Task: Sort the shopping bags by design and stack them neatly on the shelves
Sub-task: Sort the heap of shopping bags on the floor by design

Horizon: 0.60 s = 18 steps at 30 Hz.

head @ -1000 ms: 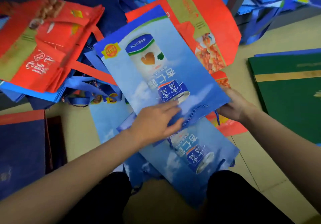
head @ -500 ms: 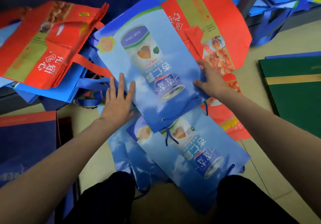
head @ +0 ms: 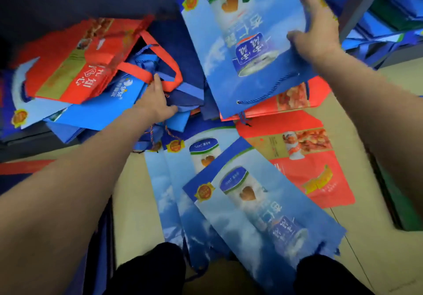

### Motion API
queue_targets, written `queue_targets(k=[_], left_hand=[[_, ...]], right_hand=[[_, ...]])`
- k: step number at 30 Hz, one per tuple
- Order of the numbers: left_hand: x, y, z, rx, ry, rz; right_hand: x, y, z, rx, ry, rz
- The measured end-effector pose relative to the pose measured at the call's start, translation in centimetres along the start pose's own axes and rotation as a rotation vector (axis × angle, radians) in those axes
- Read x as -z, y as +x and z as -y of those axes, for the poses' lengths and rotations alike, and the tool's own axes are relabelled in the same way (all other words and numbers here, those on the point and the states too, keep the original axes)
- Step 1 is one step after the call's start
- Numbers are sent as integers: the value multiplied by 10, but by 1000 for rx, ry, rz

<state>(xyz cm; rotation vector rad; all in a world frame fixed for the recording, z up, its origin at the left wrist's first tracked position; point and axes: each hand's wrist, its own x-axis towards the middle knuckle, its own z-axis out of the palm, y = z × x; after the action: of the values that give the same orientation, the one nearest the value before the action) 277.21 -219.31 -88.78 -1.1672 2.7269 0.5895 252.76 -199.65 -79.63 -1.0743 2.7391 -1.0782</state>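
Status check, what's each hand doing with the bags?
Right hand grips raised blue bag. Left hand digging into mixed pile, near red handle. Matching blue bags on floor.

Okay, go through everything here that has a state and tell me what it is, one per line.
Right hand: grips lifted blue bag.
Lifted blue bag: flat, raised off pile.
Left hand: reaching into mixed pile.
Red bag: tilted atop pile.
Blue bags on floor: flat, overlapping.
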Motion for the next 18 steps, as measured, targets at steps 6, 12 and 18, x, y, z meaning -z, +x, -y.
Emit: queue_targets(k=[6, 12, 18], left_hand=[[-29, -71, -24, -178, -78, -291], [-98, -176, -15, -117, -526, -114], [-137, -185, 7, 38, -302, 165]], right_hand=[[38, -51, -34, -63, 394, 108], [13, -184, -123, -209, 236, 654], [-58, -197, -111, -192, 145, 677]])
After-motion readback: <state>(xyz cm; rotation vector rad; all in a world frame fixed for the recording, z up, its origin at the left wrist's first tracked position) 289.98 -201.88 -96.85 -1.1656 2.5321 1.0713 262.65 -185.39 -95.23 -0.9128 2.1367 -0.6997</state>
